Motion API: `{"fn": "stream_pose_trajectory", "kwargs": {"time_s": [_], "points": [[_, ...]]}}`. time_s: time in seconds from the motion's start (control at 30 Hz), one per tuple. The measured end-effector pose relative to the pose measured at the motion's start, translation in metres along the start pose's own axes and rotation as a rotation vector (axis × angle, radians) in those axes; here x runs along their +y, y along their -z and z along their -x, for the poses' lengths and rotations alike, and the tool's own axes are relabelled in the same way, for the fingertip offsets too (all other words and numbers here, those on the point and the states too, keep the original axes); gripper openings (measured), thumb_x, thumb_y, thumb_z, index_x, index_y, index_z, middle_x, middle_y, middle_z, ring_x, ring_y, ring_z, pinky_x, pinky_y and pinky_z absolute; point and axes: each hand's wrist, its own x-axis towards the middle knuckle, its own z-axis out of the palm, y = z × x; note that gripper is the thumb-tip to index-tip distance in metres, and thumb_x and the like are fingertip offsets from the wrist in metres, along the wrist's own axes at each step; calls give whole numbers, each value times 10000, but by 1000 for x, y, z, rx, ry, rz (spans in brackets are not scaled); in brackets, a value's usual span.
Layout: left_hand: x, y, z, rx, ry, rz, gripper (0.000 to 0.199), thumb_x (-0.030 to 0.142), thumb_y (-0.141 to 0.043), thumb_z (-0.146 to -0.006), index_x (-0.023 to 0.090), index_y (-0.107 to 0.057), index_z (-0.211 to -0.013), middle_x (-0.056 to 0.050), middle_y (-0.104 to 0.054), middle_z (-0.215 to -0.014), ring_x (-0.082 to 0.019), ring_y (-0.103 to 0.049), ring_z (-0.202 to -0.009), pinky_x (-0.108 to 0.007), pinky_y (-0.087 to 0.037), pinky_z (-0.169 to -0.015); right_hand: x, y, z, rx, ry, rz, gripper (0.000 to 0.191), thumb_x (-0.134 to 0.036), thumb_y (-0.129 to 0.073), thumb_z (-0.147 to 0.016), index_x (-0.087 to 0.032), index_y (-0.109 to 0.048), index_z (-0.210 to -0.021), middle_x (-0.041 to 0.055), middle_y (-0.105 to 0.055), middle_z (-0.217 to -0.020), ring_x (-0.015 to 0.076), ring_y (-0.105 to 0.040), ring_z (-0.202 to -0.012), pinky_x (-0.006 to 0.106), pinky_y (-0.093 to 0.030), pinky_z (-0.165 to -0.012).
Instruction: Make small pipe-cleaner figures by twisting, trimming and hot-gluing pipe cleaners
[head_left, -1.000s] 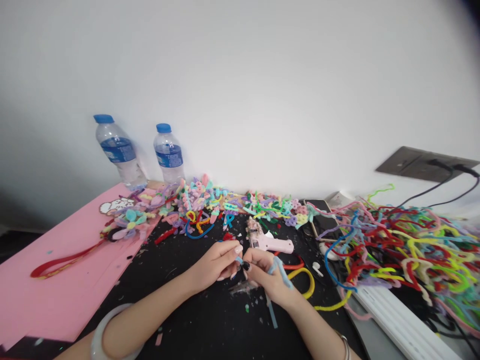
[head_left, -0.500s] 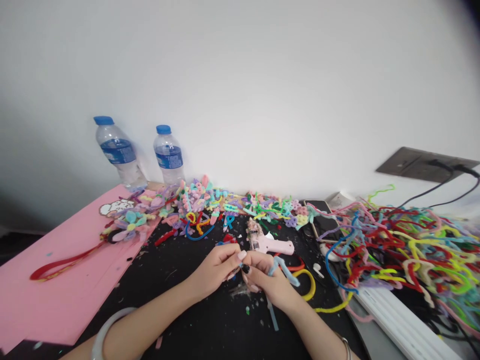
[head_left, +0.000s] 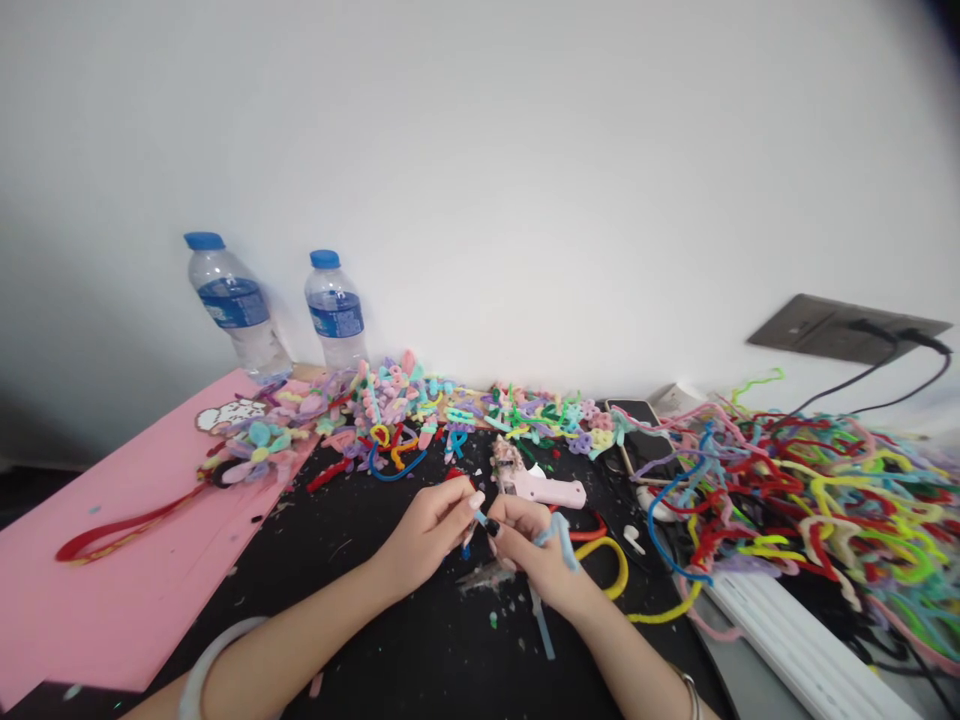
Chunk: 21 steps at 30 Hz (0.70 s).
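Left hand (head_left: 427,530) and right hand (head_left: 534,548) have parted slightly since the preceding frame, exposing the blue stem (head_left: 481,516) pinched between them; glue gun (head_left: 551,490) at its two o'clock. Shaping appears underway; continuing likely calls for steady pinching.

Your light-blue fuzzy strip (head_left: 559,540) shows bent against your right hand (head_left: 534,560). A short light-blue piece (head_left: 481,516) slants between that hand's fingertips and those of your left hand (head_left: 430,530); any join is hidden.
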Motion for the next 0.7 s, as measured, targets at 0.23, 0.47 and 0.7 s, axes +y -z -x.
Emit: {"fn": "stream_pose_trajectory", "kwargs": {"time_s": [0.23,0.47,0.7], "points": [[-3,4,2,109,-256,-456,295,232,-414,-876,170,-370,-591,49,-365,-568,-87,-341,-525,-227,-263,-529,-8,-6,1,35,22,116,262,-329,-551,-801,-175,-441,-619,-75,-357,-507,65,-288,-450,209,-209,-430],[-4,7,-3,-74,-44,-48,358,388,-335,-915,168,-417,-645,41,-439,-530,-66,-332,-425,-196,-253,-421,-5,-1,0,-3,3,97,235,-333,-539,-803,-170,-468,-650,-68,-381,-522,64,-297,-447,210,-215,-432],[-8,2,-3,-197,63,202,410,513,-384,-870,160,-421,-665,36,-493,-528,-32,-316,-346,-164,-205,-338,-3,1,-2,-52,-75,-122,252,-348,-598,-750,-164,-492,-615,-71,-435,-478,45,-293,-385,197,-215,-396]]}}
